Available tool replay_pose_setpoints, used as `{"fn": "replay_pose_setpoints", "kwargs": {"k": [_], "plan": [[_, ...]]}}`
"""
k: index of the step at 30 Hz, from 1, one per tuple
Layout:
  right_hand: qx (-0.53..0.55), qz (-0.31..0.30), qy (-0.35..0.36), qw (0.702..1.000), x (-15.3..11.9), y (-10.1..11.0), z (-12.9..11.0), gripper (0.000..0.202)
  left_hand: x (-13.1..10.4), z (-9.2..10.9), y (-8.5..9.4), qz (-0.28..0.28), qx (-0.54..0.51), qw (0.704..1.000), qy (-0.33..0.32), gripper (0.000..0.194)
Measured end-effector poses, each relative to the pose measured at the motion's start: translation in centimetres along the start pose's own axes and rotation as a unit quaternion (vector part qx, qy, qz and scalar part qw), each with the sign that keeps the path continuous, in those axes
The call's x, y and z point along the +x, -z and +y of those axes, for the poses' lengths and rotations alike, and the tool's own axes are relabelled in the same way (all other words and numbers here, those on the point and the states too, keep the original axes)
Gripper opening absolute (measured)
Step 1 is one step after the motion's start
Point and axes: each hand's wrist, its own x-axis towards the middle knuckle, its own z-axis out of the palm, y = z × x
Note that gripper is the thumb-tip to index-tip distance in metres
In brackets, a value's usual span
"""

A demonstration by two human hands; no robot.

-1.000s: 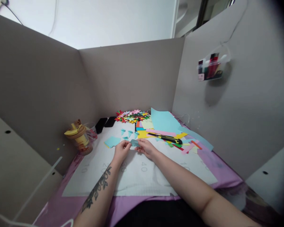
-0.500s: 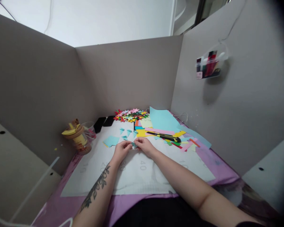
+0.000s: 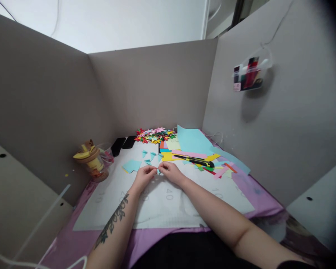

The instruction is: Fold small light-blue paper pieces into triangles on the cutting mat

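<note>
Between the fingertips of my left hand (image 3: 146,175) and my right hand (image 3: 170,172) is a small piece of light-blue paper (image 3: 158,171), mostly hidden by the fingers. Both hands are closed in a pinch on it, just above the white mat (image 3: 168,213). Several small folded light-blue paper pieces (image 3: 152,156) lie just beyond my fingers. To the left of my left hand rests a little stack of light-blue paper squares (image 3: 131,165). A yellow and black utility knife (image 3: 194,161) lies on paper strips to the right, beyond my right hand.
A heap of colourful folded paper stars (image 3: 155,135) is at the back. Blue paper sheets (image 3: 194,140) lean at the back right, with scraps (image 3: 220,172) in front. At left are a brown pot (image 3: 93,164) and two black phones (image 3: 118,146). Grey panels (image 3: 154,86) enclose the table.
The fingers have shifted slightly around the small paper, which shows a little differently between them. The view has tilted a touch; the other things stay in place.
</note>
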Motion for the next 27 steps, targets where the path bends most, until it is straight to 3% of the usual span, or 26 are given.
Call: {"fn": "replay_pose_setpoints", "kwargs": {"k": [9,27], "plan": [[-0.033,-0.002,0.022,0.999,-0.16,-0.09,-0.61,0.011,-0.05,0.08,-0.07,-0.007,0.007,1.0,-0.009,0.027],[0.088,0.046,0.01,0.995,-0.15,-0.58,0.2,0.009,-0.01,0.17,-0.59,-0.007,-0.011,1.0,-0.011,0.026]]}}
